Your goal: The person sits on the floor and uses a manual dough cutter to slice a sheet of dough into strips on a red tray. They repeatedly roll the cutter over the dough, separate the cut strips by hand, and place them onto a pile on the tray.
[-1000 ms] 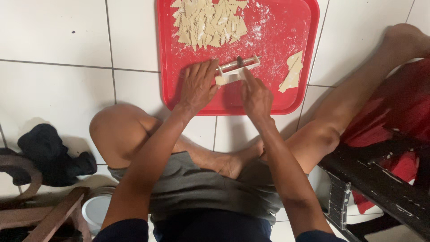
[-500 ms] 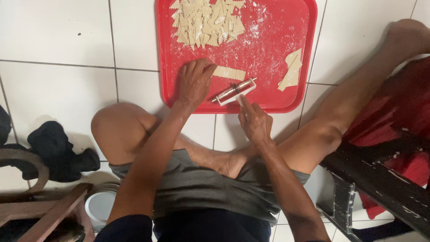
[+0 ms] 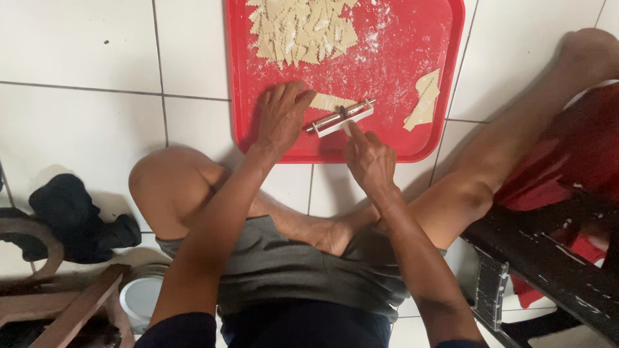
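On the red tray (image 3: pixel 445 77), the small roller cutter (image 3: pixel 340 118) lies slantwise between both hands, right hand (image 3: pixel 369 161) fingers loosely touching its near edge, left hand (image 3: pixel 282 116) pressing flat on the dough strip (image 3: pixel 327 102).

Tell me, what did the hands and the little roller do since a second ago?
The right hand let go of the roller and pulled back toward the body, then reached up again; one fingertip now touches it. The roller tilted and sits on the dough strip. The left hand stayed pressed on the strip. The red tray and cut dough pile stayed put.
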